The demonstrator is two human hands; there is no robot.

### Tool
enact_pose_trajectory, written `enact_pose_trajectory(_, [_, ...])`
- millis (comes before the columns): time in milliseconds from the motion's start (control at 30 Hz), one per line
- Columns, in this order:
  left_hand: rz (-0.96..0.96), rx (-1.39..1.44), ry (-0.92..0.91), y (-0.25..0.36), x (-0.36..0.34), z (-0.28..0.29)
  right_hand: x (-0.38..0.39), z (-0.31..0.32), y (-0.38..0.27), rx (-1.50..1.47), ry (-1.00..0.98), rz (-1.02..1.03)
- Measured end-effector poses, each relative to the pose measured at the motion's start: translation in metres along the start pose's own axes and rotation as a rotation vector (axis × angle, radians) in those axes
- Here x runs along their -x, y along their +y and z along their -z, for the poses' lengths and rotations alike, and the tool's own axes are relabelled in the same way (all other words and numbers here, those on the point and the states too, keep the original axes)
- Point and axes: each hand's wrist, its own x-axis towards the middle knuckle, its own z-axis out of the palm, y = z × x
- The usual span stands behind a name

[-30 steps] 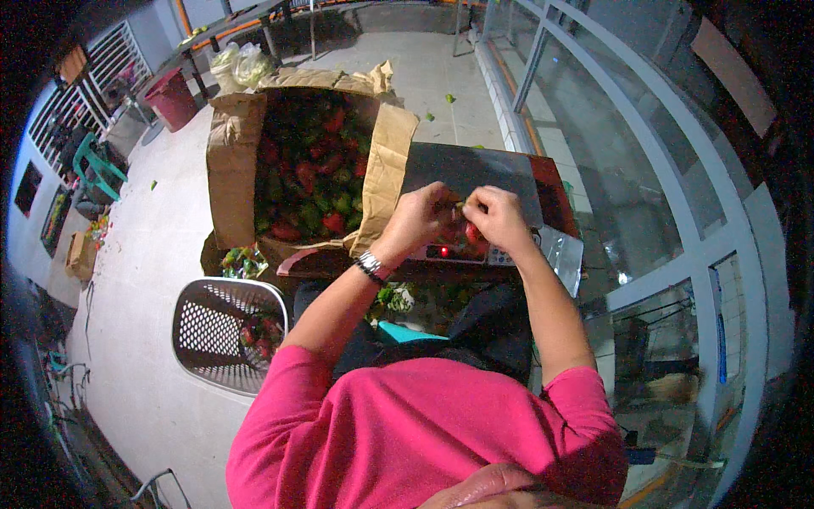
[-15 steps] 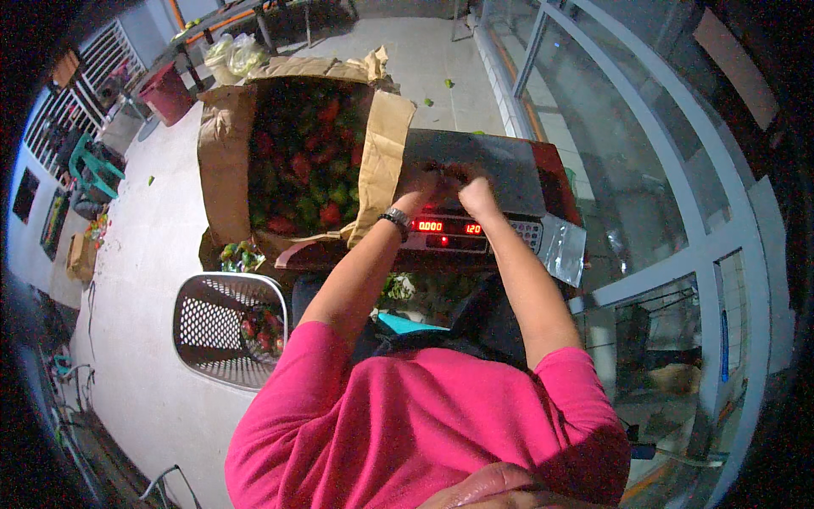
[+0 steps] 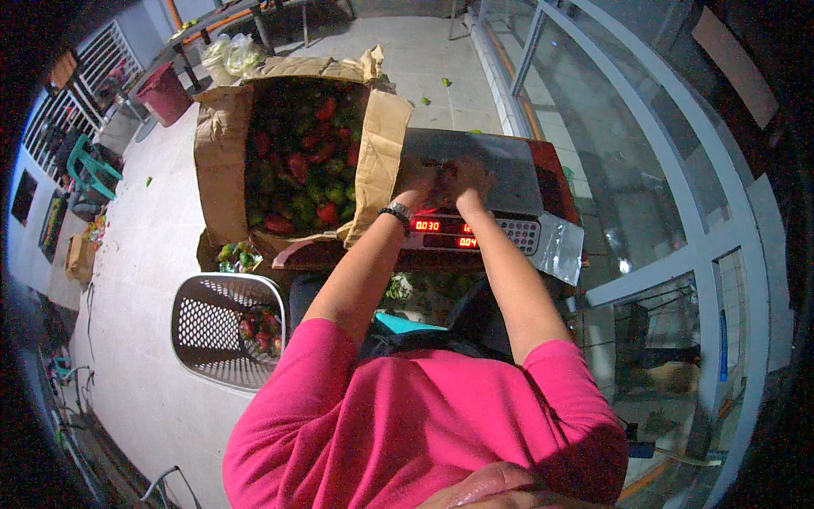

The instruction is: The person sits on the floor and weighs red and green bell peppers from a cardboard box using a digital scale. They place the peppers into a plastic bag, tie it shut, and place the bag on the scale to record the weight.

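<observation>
Both my hands are together over the grey platform of a digital scale (image 3: 515,182). My left hand (image 3: 415,182), with a dark watch on its wrist, is closed beside the box's edge. My right hand (image 3: 471,180) is closed too, its fingers drawn in toward the left. A small dark reddish thing shows between them, too dim and blurred to name. The scale's panel (image 3: 519,233) faces me with red lit digits, partly covered by my right wrist. To the left of my hands stands an open cardboard box (image 3: 383,161) filled with red and green peppers (image 3: 298,165).
A clear plastic bag (image 3: 560,246) hangs by the scale's right corner. At lower left is a grey perforated basket (image 3: 203,327) with bagged red peppers inside. Farther off are a red bucket (image 3: 166,95) and a green chair (image 3: 89,168). Glass-panelled framing (image 3: 610,110) runs along the right.
The scale's lit digits have changed, with a lower row now showing more. My right hand has dropped slightly toward me and opened its angle; both hands remain over the platform.
</observation>
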Motion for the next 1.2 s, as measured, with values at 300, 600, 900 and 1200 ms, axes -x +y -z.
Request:
enact_pose_trajectory(300, [-0.111, -0.161, 0.025, -0.001, -0.004, -0.004, 0.004, -0.04, 0.033, -0.45, 0.144, -0.015])
enact_pose_trajectory(600, [-0.19, -0.504, 0.098, 0.037, 0.019, 0.0, -0.008, 0.001, -0.003, 0.115, -0.171, -0.214])
enact_pose_trajectory(900, [-0.323, -0.592, 0.038, 0.019, 0.008, 0.004, 0.006, -0.03, 0.013, -0.029, 0.077, -0.149])
enact_pose_trajectory(1200, [-0.235, -0.497, -0.002, 0.038, 0.019, 0.003, 0.004, -0.025, 0.028, -0.311, 0.002, -0.027])
